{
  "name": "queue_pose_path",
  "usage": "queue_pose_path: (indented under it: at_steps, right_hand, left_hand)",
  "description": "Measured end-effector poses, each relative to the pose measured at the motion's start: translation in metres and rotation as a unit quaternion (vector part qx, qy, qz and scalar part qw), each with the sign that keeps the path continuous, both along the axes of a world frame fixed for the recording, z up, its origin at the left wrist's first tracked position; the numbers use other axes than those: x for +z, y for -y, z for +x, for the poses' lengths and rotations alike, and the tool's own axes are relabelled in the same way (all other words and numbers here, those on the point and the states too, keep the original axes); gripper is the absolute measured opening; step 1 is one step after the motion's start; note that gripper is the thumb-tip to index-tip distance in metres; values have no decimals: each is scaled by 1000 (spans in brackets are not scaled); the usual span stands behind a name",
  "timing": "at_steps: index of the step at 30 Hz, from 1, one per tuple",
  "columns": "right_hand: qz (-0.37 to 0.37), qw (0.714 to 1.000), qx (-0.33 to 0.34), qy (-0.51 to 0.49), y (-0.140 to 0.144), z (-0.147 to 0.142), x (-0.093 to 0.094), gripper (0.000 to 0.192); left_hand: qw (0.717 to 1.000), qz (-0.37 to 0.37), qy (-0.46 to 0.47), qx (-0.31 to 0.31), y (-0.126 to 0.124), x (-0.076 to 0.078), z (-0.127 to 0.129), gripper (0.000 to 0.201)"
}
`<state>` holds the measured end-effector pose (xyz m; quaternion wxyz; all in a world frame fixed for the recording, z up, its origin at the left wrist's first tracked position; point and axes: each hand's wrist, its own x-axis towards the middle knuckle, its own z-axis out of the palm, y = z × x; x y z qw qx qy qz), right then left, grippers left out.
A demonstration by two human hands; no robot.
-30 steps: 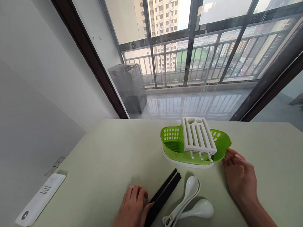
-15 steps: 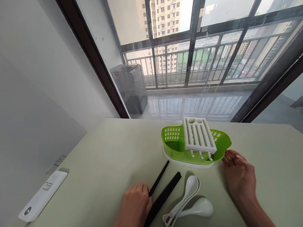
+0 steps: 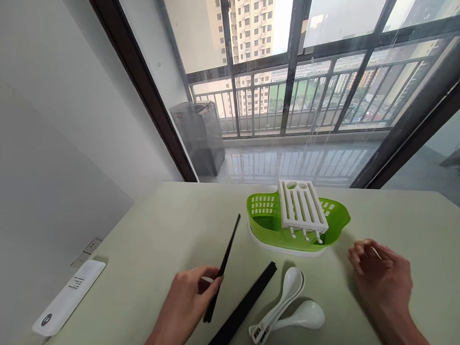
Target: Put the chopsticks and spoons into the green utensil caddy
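Note:
Between the thumb and fingers of my left hand [image 3: 191, 297] is a pair of black chopsticks [image 3: 229, 248], raised off the table with the thin tips pointing away from me. A bundle of more black chopsticks [image 3: 244, 309] lies beside it on the tabletop. My right hand [image 3: 383, 276] is empty, fingers loosely curled but apart, just right of the green basket [image 3: 288, 239]. A white slotted rack [image 3: 302, 205] with small hooks spans the basket's middle. In front of it lie white spoons [image 3: 286, 300], two nested together, and a white ladle-like spoon [image 3: 308, 315].
The pale tabletop [image 3: 155, 250] runs up to a glass door with a balcony behind it. A white power strip [image 3: 69, 297] lies along the left edge. The green basket stands on a white base tray [image 3: 283, 251].
My left hand has lifted the chopsticks off the table, shifting left and tilting them more upright. My right hand has come away from the basket's right end, toward the right.

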<state>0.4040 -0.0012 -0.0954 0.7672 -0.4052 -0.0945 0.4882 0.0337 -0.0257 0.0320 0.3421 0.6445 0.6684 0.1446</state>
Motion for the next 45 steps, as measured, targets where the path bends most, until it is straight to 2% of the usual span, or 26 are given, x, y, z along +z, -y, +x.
queue_pose_path:
  at_steps: [2,4,6,8,10,12,15,18,23,27,32,35,37,41,43,45]
  right_hand:
    - [41,993,88,-60,13,0,11,18]
    - [85,978,168,-95,26,-1,13,29]
    - [128,951,257,-111,36,-4,6,38]
    - [176,901,373,-135,43,-10,-7,44]
    - [199,824,507,-155,48,-18,-19,47]
    - [188,754,610,-154,51,-28,-25,47]
    - [149,685,703,-124,50,-41,-23,44]
    - [111,641,752,-102,44,-46,-22,39]
    - [152,612,768,-109,37,-53,-29,41]
    - [189,627,753,-65,36,-57,-27,53]
    - [97,670,732,77,37,-53,-20,66]
    - [49,681,720,122,35,-52,-18,70]
    - [33,662,741,105,33,-52,-15,71]
    - [33,583,811,36,28,-53,-6,73]
    - [42,578,815,15,27,-53,-4,73]
    - [45,595,803,8,29,-53,-3,71]
  left_hand:
    - [988,-29,134,75,0,3,-1,35]
    - [956,-49,258,132,1,-2,2,43]
    - [916,-57,357,173,4,-14,10,49]
    - [882,-55,420,209,8,-27,21,53]
    - [850,-53,465,240,11,-36,33,58]
    - [820,-51,502,270,14,-41,45,60]
    - [788,-46,536,299,16,-42,64,56]
    - [782,-36,541,307,18,-41,81,53]
    - [783,-32,554,281,21,-48,106,51]
    - [796,-27,542,268,27,-51,122,47]
    - [814,-1,520,258,32,-46,133,44]
    - [822,2,510,255,33,-45,134,42]
    - [830,6,499,249,32,-45,131,40]
    - [845,14,478,238,23,-40,117,43]
    - [844,16,474,250,17,-31,107,46]
    - [843,17,465,268,13,-22,98,45]
